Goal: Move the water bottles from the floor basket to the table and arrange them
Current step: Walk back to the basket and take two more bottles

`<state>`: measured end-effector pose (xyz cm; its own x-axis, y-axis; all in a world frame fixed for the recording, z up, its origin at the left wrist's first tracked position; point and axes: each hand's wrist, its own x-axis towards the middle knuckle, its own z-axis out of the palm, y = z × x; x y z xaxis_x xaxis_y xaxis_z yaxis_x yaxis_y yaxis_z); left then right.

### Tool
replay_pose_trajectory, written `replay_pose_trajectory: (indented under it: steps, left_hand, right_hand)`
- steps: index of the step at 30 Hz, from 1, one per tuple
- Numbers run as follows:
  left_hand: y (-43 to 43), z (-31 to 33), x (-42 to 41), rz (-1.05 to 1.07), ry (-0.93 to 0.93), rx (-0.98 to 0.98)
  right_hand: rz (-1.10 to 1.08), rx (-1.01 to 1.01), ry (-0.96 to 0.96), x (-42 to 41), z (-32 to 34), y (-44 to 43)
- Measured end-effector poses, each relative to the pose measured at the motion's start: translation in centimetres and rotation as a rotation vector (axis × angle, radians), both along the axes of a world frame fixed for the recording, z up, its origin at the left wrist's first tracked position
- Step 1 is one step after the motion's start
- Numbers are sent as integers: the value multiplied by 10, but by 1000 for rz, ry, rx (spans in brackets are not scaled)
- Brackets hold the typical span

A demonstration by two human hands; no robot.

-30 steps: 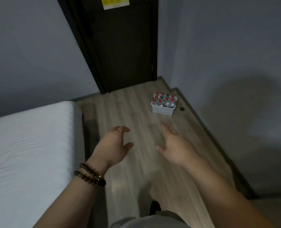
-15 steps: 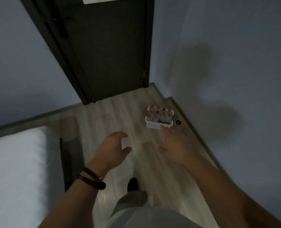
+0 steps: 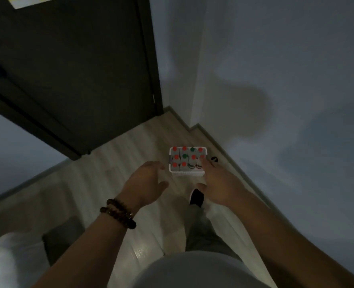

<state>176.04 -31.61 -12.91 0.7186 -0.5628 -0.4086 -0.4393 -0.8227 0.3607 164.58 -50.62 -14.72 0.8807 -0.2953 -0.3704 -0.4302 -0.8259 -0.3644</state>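
A white floor basket (image 3: 185,173) stands on the wooden floor near the wall corner. It holds several upright water bottles (image 3: 184,157) with red and green caps. My left hand (image 3: 146,183), with a bead bracelet at the wrist, hovers just left of the basket, fingers relaxed and empty. My right hand (image 3: 219,183) reaches over the basket's right front corner with straight fingers and covers part of it. Neither hand holds anything. No table is in view.
A dark door (image 3: 78,69) fills the upper left. Grey walls (image 3: 275,80) close the right side. A small black round object (image 3: 214,159) lies on the floor right of the basket. My shoe (image 3: 197,197) steps forward below it. A white bed corner (image 3: 4,260) sits at the lower left.
I have walked closer to the basket, which now lies right in front of both hands. The bed has slid out toward the lower left. Both hands stay empty.
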Motion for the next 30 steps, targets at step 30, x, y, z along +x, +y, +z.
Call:
replay_pose_trajectory:
  steps: [30]
  left_hand:
    - [-191, -433, 278, -414, 428, 356]
  right_hand:
    - [42, 120, 618, 246, -390, -160]
